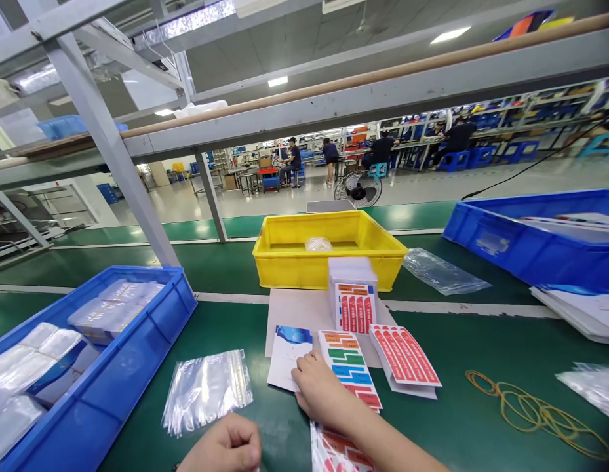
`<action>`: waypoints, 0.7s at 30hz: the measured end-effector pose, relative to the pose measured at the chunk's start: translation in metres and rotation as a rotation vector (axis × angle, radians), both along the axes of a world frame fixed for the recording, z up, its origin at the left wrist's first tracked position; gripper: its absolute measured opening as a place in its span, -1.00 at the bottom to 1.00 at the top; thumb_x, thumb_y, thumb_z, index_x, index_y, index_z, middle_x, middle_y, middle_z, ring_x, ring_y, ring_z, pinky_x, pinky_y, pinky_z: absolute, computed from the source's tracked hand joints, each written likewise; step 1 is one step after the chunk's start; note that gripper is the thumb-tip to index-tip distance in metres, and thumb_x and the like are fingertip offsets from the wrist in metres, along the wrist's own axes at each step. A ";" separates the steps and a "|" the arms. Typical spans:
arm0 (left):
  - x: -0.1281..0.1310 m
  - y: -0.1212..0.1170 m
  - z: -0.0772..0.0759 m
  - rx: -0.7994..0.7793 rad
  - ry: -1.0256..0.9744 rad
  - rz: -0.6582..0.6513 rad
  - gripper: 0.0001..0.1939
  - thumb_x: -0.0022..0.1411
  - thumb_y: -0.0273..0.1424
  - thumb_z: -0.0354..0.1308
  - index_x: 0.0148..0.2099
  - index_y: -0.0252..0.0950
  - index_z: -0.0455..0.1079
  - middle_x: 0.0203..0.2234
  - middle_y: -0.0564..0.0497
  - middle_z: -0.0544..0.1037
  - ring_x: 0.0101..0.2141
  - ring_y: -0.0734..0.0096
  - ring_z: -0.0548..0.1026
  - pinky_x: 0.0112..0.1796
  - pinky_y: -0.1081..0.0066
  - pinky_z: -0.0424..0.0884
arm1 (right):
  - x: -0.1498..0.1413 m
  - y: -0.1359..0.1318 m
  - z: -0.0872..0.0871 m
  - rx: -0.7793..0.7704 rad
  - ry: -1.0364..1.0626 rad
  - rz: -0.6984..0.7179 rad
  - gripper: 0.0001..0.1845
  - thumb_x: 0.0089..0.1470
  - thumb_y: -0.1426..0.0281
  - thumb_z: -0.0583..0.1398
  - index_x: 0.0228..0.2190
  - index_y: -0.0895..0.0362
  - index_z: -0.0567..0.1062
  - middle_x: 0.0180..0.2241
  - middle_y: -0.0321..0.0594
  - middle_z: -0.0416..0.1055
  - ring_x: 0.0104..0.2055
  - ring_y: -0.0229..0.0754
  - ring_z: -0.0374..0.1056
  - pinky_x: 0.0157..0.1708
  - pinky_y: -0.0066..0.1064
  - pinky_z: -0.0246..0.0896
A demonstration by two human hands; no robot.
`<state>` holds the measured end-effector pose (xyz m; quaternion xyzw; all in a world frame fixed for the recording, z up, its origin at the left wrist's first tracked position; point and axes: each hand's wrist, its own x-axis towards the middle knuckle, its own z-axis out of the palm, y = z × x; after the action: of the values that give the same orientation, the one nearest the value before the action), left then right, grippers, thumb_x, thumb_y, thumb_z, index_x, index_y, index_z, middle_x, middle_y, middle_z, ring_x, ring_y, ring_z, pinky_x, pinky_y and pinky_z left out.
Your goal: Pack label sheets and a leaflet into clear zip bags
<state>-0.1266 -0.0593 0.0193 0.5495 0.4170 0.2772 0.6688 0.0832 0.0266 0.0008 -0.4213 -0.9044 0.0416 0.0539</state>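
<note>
My right hand (320, 388) lies over the right edge of a white booklet with a blue printed top (290, 357), fingers curled and closed on that edge. Beside it is a stack of sticker sheets with orange, green, blue and red labels (347, 360). Red-and-white label sheets (406, 355) lie further right. Below my right forearm, a clear bag with printed labels (336, 451) is partly hidden. My left hand (224, 447) is curled closed at the bottom edge; whatever it holds is hidden. Near it lies a pile of clear plastic bags (208, 387).
A blue bin (151, 357) with packed bundles stands left. A yellow bin (297, 270) is ahead, with a stack of red-label cards (356, 305) before it. Another blue bin (525, 252) and rubber bands (535, 410) are right. A metal frame (117, 151) rises over the bench.
</note>
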 end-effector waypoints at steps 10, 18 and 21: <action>0.036 0.018 -0.033 -0.610 -0.422 0.284 -0.33 -0.02 0.12 -0.04 -0.36 -0.48 0.42 -0.79 -0.06 0.42 -0.75 0.40 0.35 -0.71 0.51 0.12 | 0.014 -0.046 0.028 0.211 0.404 0.310 -0.87 -0.01 0.46 0.07 -0.51 0.15 0.40 -0.49 -0.23 0.34 -0.44 -0.24 0.17 -0.36 -0.37 0.02; 0.036 0.009 -0.016 -0.491 -0.514 0.261 -0.62 -0.03 -0.29 0.21 -0.20 -0.47 0.45 -0.39 -0.21 0.57 -0.20 0.00 0.48 -0.14 0.21 0.28 | 0.081 0.017 0.017 0.026 0.140 -0.470 -0.73 -0.03 0.53 0.12 -0.21 0.26 0.42 -0.20 0.05 0.37 -0.13 0.01 0.24 -0.16 -0.25 0.08; 0.052 0.007 -0.009 -0.443 -0.543 0.127 -0.60 -0.05 -0.27 0.23 -0.21 -0.51 0.45 -0.39 -0.25 0.57 -0.20 -0.03 0.48 -0.12 0.18 0.28 | 0.091 0.036 0.016 0.006 0.108 -0.526 -0.73 -0.13 0.47 0.21 -0.29 0.28 0.46 -0.26 0.09 0.41 -0.14 0.12 0.24 -0.14 -0.14 0.02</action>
<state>-0.0748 -0.0522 0.0102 0.2703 0.3073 0.3568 0.8398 0.1743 0.0630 0.0171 -0.6387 -0.7599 0.0457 0.1123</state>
